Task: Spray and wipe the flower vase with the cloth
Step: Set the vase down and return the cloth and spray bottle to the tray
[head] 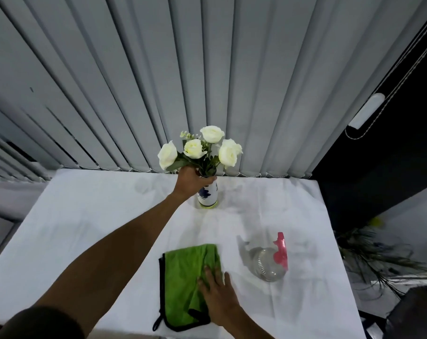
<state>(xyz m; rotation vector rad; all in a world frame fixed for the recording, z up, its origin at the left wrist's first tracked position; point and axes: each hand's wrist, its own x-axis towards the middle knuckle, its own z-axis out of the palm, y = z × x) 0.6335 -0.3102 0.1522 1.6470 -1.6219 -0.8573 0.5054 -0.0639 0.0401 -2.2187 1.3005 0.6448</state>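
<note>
A white vase with a blue flower pattern and a yellow-green base stands upright at the far middle of the table, holding white roses. My left hand is stretched out and wrapped around the vase's neck. A green cloth with a black border lies flat near the front edge. My right hand rests flat on the cloth's right side, fingers spread. A clear spray bottle with a pink trigger head stands to the right of the cloth, untouched.
A white tablecloth covers the table. Grey vertical blinds hang right behind the vase. Dark leafy stems lie off the table's right edge, and a dark object sits at the bottom right.
</note>
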